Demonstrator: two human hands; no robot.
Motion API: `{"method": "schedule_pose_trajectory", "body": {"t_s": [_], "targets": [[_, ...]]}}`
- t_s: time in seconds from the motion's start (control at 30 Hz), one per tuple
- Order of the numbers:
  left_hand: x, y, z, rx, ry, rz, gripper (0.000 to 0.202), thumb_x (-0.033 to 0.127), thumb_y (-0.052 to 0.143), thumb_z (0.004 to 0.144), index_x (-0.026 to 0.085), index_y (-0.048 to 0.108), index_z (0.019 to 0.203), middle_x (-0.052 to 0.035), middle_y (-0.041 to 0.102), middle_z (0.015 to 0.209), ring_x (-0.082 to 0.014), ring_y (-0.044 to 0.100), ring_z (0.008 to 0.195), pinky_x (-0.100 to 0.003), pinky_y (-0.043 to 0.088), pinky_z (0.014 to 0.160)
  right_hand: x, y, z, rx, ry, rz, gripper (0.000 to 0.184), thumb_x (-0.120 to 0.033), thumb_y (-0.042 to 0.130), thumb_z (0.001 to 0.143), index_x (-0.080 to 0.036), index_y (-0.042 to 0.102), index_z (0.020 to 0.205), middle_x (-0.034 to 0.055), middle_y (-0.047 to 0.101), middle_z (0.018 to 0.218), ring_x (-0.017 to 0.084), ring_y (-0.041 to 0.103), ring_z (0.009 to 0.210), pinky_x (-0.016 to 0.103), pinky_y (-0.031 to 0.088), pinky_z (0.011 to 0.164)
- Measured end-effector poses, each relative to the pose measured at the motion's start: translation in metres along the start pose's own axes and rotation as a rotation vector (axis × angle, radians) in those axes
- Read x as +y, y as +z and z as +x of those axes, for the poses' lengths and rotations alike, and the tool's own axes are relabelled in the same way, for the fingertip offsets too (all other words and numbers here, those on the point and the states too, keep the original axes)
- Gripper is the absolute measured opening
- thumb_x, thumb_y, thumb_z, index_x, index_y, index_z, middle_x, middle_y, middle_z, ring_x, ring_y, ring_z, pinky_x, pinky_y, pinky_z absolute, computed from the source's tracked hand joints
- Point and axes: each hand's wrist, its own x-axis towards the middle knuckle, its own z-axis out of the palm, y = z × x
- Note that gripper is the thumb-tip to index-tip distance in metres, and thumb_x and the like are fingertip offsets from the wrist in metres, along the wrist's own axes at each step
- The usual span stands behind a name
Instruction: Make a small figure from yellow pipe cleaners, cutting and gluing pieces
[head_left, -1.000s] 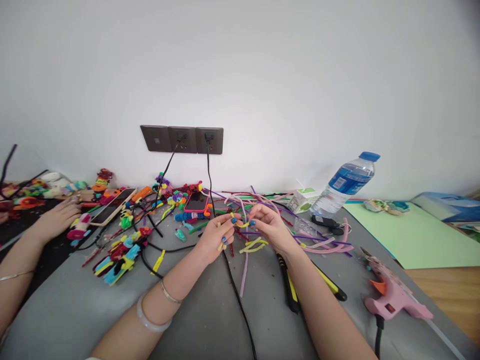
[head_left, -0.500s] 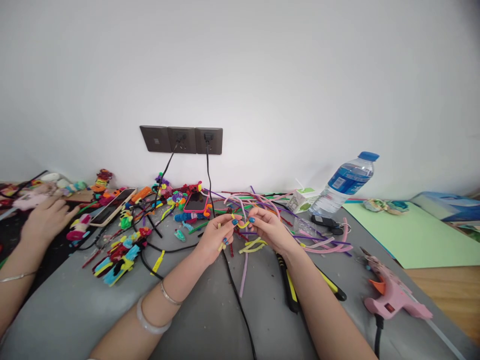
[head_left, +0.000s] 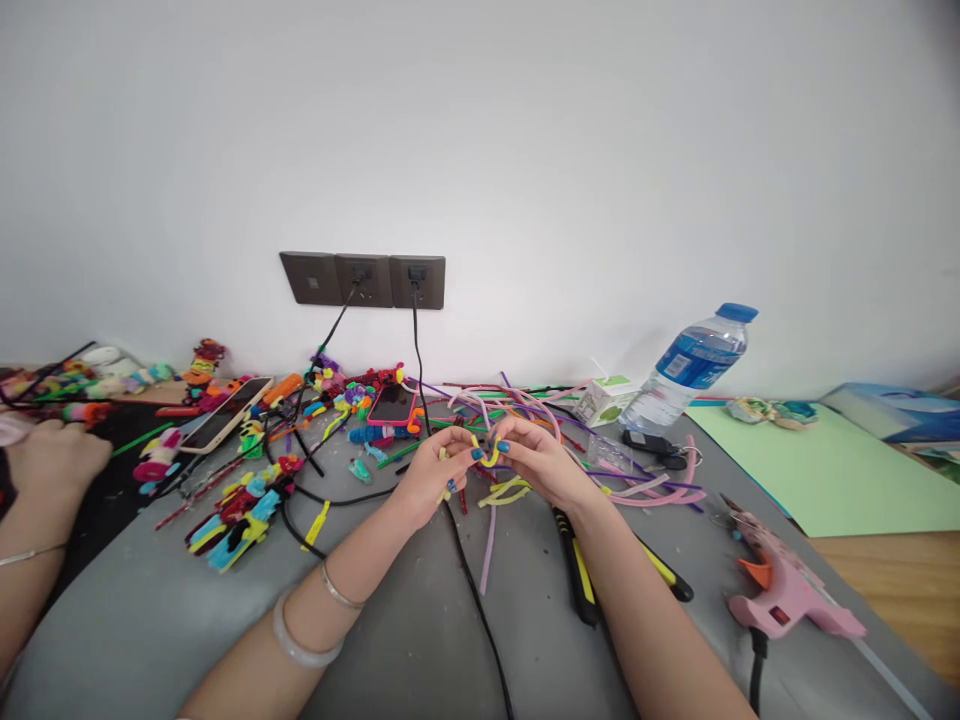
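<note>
Between my two hands is a yellow pipe cleaner (head_left: 492,458), bent into a curve over the middle of the grey table (head_left: 405,640). My left hand (head_left: 431,470) pinches one end, and a bit of yellow shows under its fingers too. The fingertips of my right hand (head_left: 536,460) are closed on the other end. Just below the right hand lie several pale yellow pipe cleaners (head_left: 506,492). Pliers with black and yellow handles (head_left: 576,570) rest partly under my right forearm. Pink and purple pipe cleaners (head_left: 487,550) spread behind and around the hands.
At right are a pink glue gun (head_left: 787,600), keys (head_left: 654,445), a tilted water bottle (head_left: 686,365) and a drink carton (head_left: 604,400). Colourful pipe-cleaner figures (head_left: 240,515) and a phone (head_left: 227,415) lie left. A black cable (head_left: 476,590) crosses the table. Another person's hand (head_left: 49,460) is far left.
My fingers have shifted slightly, and the yellow pipe cleaner's curve has changed shape between them. The other person's hand has moved left and down, its fingers now curled.
</note>
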Motion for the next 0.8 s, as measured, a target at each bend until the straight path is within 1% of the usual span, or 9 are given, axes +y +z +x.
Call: {"method": "schedule_pose_trajectory", "body": {"t_s": [0.1,0.17,0.23,0.43,0.63,0.8], "targets": [[0.0000,-0.0005,-0.0011,-0.058,-0.040,0.019,0.043,0.039,0.087,0.058,0.016,0.055,0.077,0.0102,0.044,0.053,-0.0011,0.030,0.040,-0.018,0.024,0.041,-0.0010,0.0002,-0.0013,-0.041,0.013,-0.011,0.019,-0.035,0.077,0.077,-0.020,0.066,0.083,-0.0012,0.061,0.077,0.011,0.055,0.068,0.024,0.042,0.065],[0.0008,-0.0005,-0.0027,-0.116,-0.070,0.049,0.044,0.039,0.087,0.057,0.016,0.054,0.075,0.0092,0.046,0.055,-0.0012,0.032,0.041,-0.018,0.025,0.041,-0.0010,0.0000,-0.0018,-0.081,0.030,-0.030,0.019,-0.034,0.077,0.078,-0.020,0.066,0.083,-0.0014,0.061,0.076,0.011,0.054,0.066,0.024,0.041,0.064],[0.0019,-0.0003,-0.0042,-0.148,-0.086,0.075,0.045,0.039,0.088,0.056,0.016,0.054,0.075,0.0082,0.048,0.057,-0.0015,0.034,0.043,-0.018,0.027,0.042,-0.0008,-0.0001,-0.0020,-0.118,0.048,-0.048,0.019,-0.034,0.077,0.078,-0.019,0.066,0.083,-0.0009,0.061,0.075,0.011,0.055,0.066,0.024,0.041,0.064],[0.0033,-0.0004,-0.0056,-0.158,-0.073,0.121,0.047,0.041,0.088,0.055,0.015,0.053,0.073,0.0062,0.050,0.062,-0.0024,0.038,0.047,-0.018,0.031,0.045,-0.0025,0.0011,-0.0031,-0.130,0.085,-0.057,0.024,-0.036,0.078,0.075,-0.017,0.065,0.082,0.0006,0.062,0.078,0.012,0.055,0.067,0.024,0.042,0.064],[0.0002,-0.0021,-0.0057,-0.205,-0.102,0.140,0.043,0.039,0.086,0.059,0.016,0.052,0.074,0.0081,0.046,0.060,-0.0023,0.039,0.043,-0.019,0.032,0.045,-0.0062,0.0012,-0.0050,-0.168,0.135,-0.055,0.026,-0.036,0.079,0.074,-0.016,0.066,0.083,0.0011,0.063,0.077,0.011,0.055,0.065,0.023,0.040,0.060],[0.0018,-0.0007,-0.0071,-0.216,-0.121,0.139,0.045,0.040,0.087,0.057,0.016,0.053,0.075,0.0079,0.047,0.061,-0.0022,0.039,0.043,-0.019,0.032,0.045,-0.0059,-0.0014,-0.0053,-0.193,0.139,-0.093,0.027,-0.039,0.078,0.075,-0.016,0.068,0.085,0.0018,0.064,0.077,0.011,0.055,0.064,0.024,0.040,0.061]]}}
